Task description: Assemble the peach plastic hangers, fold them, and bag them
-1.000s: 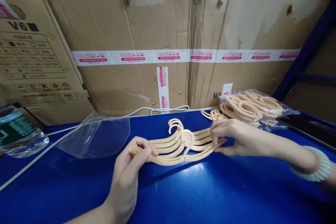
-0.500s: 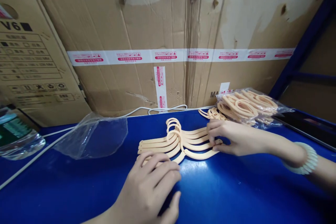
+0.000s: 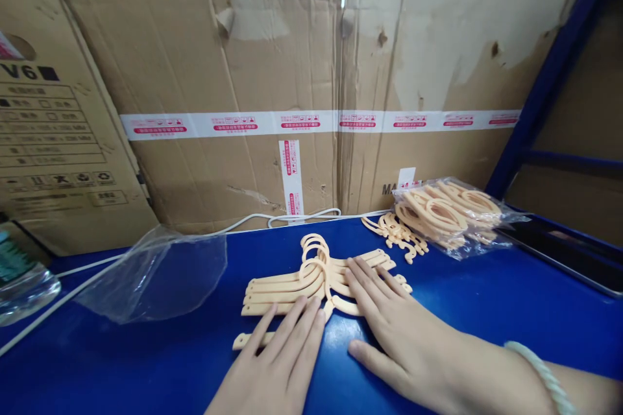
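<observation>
Hangers [image 3: 316, 285] of pale peach plastic lie overlapped in a row at the middle of the blue table [image 3: 146, 363], hooks pointing away from the person. The left hand [image 3: 275, 363] lies palm down over the nearest hanger's left arm, its grip loose, fingers straight and closed around nothing. The right hand [image 3: 403, 331] spreads flat across the right arms, thumb held apart, likewise grasping nothing. Beyond it are small loose peach pieces [image 3: 396, 233], beside a clear bag of peach parts [image 3: 442, 207]. Clear plastic film [image 3: 160, 279] lies to the left, near a bottle [image 3: 24, 279].
</observation>
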{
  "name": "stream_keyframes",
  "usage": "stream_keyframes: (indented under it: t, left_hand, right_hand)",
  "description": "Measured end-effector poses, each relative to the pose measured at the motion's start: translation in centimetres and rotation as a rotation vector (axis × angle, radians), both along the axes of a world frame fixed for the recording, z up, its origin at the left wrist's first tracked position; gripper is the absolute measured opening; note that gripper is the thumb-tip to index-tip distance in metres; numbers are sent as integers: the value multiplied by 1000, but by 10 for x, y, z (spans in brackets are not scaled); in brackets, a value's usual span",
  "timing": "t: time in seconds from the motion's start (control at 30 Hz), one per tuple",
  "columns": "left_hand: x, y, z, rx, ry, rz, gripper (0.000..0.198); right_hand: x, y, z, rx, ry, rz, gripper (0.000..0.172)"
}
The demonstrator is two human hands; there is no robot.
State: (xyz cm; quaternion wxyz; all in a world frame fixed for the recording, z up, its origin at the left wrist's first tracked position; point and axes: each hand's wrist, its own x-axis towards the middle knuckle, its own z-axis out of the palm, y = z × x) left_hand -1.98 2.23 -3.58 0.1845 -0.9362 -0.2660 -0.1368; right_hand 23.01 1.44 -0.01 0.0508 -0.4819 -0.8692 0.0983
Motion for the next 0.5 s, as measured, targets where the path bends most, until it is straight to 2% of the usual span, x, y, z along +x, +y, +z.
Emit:
stream_keyframes:
  t: [0.17,0.3,0.4,0.5]
  left_hand:
    - [3,5,4,-220,-7,86,84]
    - [10,12,22,-337,-65,270,80]
    - [14,27,37,-489,6,260,81]
    - [14,43,44,-547,38,238,81]
  right_hand:
    - [-4,23,-10,50,30,-14,81]
    - [-9,44,-4,51,21,-27,84]
    - [-11,60,2,25,-12,-45,83]
    - [-11,73,2,31,-25,-71,82]
